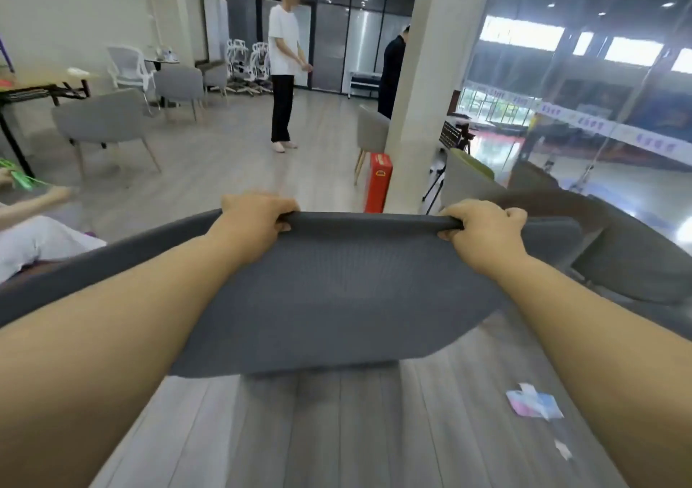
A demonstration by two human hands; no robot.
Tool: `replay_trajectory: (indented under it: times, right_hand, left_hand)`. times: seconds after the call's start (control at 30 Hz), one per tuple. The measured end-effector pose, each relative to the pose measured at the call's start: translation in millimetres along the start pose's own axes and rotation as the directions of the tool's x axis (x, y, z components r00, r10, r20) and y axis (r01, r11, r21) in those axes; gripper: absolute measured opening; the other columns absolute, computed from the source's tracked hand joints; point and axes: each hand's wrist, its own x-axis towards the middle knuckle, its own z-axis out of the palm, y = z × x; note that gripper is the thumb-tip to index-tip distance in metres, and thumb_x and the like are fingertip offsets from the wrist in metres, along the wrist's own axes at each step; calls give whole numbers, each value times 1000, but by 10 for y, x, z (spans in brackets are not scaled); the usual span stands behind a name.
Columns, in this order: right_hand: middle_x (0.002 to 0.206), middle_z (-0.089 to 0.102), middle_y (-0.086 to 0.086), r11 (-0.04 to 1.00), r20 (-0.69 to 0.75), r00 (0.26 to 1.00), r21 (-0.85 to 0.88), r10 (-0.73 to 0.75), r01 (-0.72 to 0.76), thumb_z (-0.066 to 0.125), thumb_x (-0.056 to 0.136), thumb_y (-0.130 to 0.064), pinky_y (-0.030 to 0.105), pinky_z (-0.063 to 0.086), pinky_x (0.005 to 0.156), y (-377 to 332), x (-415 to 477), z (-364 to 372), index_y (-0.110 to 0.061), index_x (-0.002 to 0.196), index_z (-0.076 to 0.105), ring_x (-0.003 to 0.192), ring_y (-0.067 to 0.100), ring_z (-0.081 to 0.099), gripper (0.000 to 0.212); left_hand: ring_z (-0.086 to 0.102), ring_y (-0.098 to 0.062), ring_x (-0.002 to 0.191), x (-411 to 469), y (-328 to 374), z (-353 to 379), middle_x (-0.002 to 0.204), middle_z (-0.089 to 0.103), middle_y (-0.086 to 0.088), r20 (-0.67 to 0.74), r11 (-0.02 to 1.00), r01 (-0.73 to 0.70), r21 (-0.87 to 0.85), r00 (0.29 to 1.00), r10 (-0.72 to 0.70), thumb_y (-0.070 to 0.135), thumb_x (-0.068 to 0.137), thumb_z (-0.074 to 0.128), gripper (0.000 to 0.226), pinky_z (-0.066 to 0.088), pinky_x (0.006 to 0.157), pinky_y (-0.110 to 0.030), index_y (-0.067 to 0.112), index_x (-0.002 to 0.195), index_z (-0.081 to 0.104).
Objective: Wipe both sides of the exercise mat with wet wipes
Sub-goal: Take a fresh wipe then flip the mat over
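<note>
A grey exercise mat (337, 293) hangs in the air in front of me, held by its far top edge, with its textured face toward me and its near end lifted off the wooden floor. My left hand (254, 218) grips that edge left of the middle. My right hand (483, 227) grips it further right. Both arms are stretched forward. A wet wipes pack (533, 401), pink and blue, lies on the floor at the lower right, with a small white wipe scrap (562, 449) nearer to me.
A white pillar (430, 87) and a red box (379, 182) stand ahead. Grey chairs (105, 124) are at the left, and a grey sofa (644, 263) is at the right. A person in a white shirt (283, 60) stands further back. Another person's leg (33, 240) shows at the left edge.
</note>
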Motion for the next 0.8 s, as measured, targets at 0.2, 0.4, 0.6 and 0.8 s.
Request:
replay_trajectory:
  times: [0.2, 0.4, 0.6, 0.8]
  right_hand:
    - [83, 60, -5, 998, 212, 975, -38, 62, -55, 50, 92, -13, 34, 14, 70, -158, -1381, 306, -27, 83, 63, 83, 21, 49, 21]
    - [90, 63, -8, 994, 419, 902, -65, 110, -91, 43, 96, -16, 34, 20, 76, -145, -2721, 521, -36, 87, 60, 83, 18, 48, 27]
    - [109, 64, -9, 988, 529, 835, -112, 151, -107, 35, 92, -4, 32, 23, 84, -135, -4039, 689, -39, 112, 59, 98, 17, 55, 47]
    - [124, 59, -11, 979, 610, 766, -133, 203, -153, 36, 98, -10, 34, 24, 98, 23, -5237, 701, -39, 122, 56, 109, 16, 54, 43]
  left_hand:
    - [45, -25, 112, -1311, 10, 488, 116, 56, 3, 193, 1000, -6, -22, 981, 11, 19, 99, 41, 31, 32, 84, -36, 34, 121, 57]
    - [45, -22, 105, -2541, 232, 915, 113, 55, 4, 366, 999, -25, 34, 931, 11, 15, 100, 34, 36, 27, 75, -32, 35, 119, 56]
    - [54, -22, 99, -3867, 485, 1302, 110, 56, 0, 499, 998, -58, 22, 866, 39, 18, 100, 37, 32, 43, 76, -32, 31, 122, 56]
    - [54, -22, 92, -4935, 884, 1588, 108, 54, -3, 593, 998, -47, 29, 805, 21, 18, 99, 40, 32, 40, 68, -28, 32, 124, 53]
